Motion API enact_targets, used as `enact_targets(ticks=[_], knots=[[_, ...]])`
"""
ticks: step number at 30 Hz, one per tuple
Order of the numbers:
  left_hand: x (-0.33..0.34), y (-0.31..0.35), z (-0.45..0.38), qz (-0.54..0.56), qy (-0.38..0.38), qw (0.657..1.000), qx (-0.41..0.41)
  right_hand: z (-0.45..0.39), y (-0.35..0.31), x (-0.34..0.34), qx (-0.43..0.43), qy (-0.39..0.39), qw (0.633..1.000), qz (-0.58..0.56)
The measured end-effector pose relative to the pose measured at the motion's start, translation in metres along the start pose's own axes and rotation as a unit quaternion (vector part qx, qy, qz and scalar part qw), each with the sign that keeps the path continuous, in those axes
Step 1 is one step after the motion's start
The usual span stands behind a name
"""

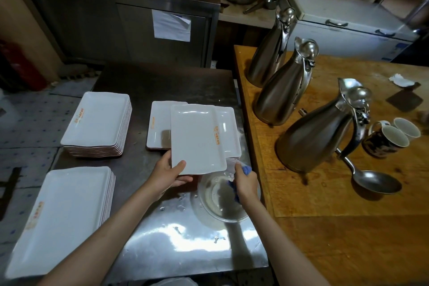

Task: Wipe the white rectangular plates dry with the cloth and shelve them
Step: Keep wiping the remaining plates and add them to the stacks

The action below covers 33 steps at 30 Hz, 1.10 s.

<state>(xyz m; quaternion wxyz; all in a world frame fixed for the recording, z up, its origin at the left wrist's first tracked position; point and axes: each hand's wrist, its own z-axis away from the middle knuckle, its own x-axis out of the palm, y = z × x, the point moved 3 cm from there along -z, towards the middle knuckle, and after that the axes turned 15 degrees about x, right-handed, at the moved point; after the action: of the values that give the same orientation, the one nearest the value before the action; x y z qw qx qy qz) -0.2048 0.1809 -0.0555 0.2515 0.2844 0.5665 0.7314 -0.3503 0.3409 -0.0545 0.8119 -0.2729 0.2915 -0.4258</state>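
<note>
From the head camera I see my left hand gripping a white rectangular plate by its near corner, thumb on top, held above the steel table. My right hand clutches the blue cloth over a glass bowl; plate stacks stand left.

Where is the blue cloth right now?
In the head view the blue cloth is bunched in the right hand, right of centre, above the glass bowl and beside the near-right corner of the held plate.
</note>
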Motion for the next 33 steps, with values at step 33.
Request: enact_targets(ticks=[33], knots=[[-0.003,0.002,0.000,0.001,0.021,1.000,0.001,0.010,0.000,-0.029,0.330,-0.282,0.870,-0.235]])
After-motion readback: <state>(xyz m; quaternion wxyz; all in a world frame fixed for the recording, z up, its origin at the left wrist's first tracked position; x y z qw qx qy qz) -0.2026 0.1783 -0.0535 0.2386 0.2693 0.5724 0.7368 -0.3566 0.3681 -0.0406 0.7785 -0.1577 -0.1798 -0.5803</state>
